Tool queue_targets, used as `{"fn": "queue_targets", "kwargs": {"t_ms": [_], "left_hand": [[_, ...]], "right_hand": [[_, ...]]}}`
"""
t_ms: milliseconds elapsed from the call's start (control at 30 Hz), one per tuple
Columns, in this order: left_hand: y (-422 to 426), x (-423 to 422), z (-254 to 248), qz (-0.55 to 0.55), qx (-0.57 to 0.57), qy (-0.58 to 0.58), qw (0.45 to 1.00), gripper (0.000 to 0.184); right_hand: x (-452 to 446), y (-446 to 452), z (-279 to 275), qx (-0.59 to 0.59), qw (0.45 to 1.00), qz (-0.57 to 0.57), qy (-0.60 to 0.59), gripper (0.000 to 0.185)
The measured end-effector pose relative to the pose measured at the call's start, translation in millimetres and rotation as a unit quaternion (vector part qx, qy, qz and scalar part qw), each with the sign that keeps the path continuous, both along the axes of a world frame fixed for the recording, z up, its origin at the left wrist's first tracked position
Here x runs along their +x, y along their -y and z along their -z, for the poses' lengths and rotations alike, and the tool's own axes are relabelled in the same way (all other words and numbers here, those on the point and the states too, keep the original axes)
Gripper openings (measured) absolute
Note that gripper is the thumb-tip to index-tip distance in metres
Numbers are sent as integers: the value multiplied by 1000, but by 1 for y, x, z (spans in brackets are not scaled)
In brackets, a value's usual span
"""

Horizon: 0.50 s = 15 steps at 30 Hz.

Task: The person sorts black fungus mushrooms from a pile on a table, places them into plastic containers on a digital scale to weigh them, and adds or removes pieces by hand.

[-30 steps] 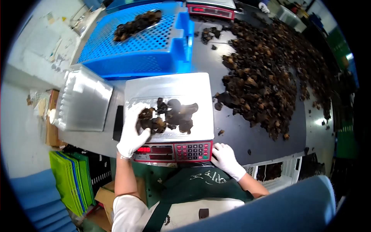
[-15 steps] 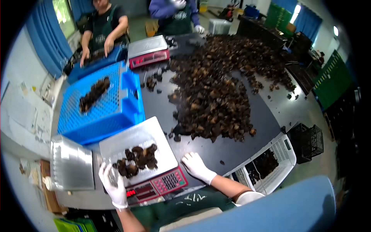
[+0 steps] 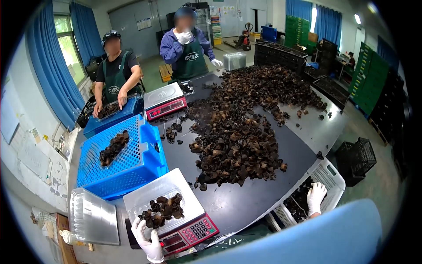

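A shallow clear plastic tray [image 3: 154, 223] of wood ear mushrooms [image 3: 163, 210] lies on the pan of a red and silver digital scale [image 3: 186, 193]. My white-gloved left hand [image 3: 148, 241] is at the scale's near left corner, fingers apart, fingertips by the tray's end; whether they touch it I cannot tell. Over at the right, my gloved right hand [image 3: 315, 197] reaches into a white plastic basket [image 3: 332, 181], fingers stretched out over the dark mushrooms [image 3: 301, 200] inside. Nothing shows in its grasp.
A big mushroom heap [image 3: 239, 145] covers the table's middle. Left stand a blue crate [image 3: 132, 169] with a filled tray on top and stacked clear trays [image 3: 93, 215]. Another scale [image 3: 165, 100] sits farther back. Two aproned co-workers stand beyond, one handling a tray [image 3: 110, 111]. Black crates [image 3: 355, 158] are at right.
My right hand has gone from the tabletop beside the scale to the white basket at right. My left hand stays by the tray. The view has tilted up.
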<state>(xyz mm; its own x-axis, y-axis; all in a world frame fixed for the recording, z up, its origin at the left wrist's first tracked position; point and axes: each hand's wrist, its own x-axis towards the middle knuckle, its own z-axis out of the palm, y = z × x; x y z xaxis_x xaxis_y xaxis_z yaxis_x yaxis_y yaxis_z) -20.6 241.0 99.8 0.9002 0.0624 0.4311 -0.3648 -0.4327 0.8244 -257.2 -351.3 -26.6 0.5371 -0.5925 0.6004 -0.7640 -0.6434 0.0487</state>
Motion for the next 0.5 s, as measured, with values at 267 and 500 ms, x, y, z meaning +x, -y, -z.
{"fn": "queue_targets", "kwargs": {"t_ms": [267, 500], "left_hand": [[81, -18, -16, 110, -43, 21, 993, 46], [167, -26, 6, 166, -34, -42, 985, 43]], "right_hand": [[153, -60, -44, 134, 902, -383, 150, 26], [206, -90, -10, 202, 872, -440, -64, 55]]}}
